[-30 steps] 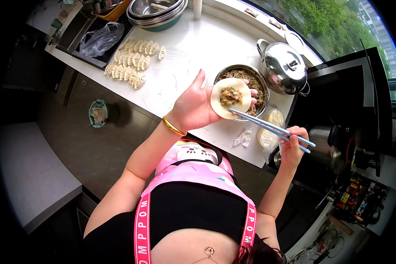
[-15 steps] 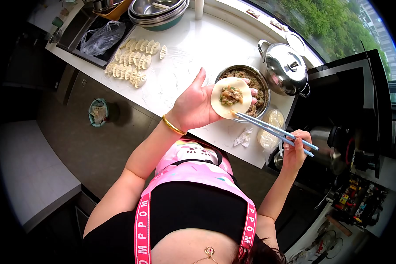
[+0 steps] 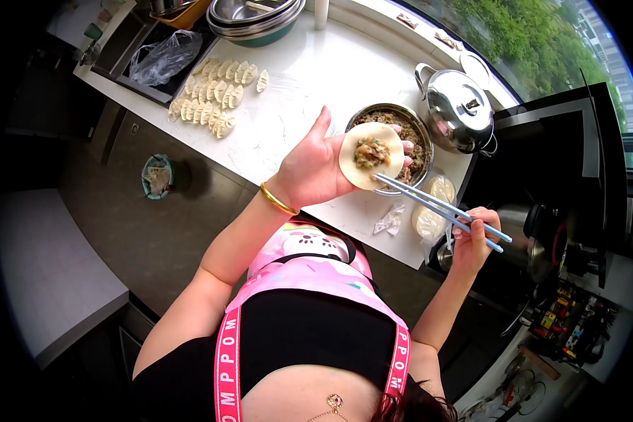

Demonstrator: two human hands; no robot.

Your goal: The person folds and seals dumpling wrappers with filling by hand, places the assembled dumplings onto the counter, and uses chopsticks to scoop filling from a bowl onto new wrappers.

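Over the white desk (image 3: pixel 288 84), at the near left of the bowl (image 3: pixel 384 106), a wrapper (image 3: pixel 351 156) lies flat on the left hand's (image 3: pixel 308 167) spread grip. Chopsticks (image 3: pixel 436 205) pinched in the right hand's (image 3: pixel 475 232) grip have edged inward toward the filling (image 3: pixel 371 152), seemingly still tidying it.

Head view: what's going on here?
The person's open left hand supports a round, pale dough wrapper, unfolded, with brownish chopped filling on it. The right hand holds light-blue chopsticks, tips near the wrapper's edge. A round steel bowl of filling sits partly behind the wrapper; pale pleated dumplings lie in rows on the white counter.
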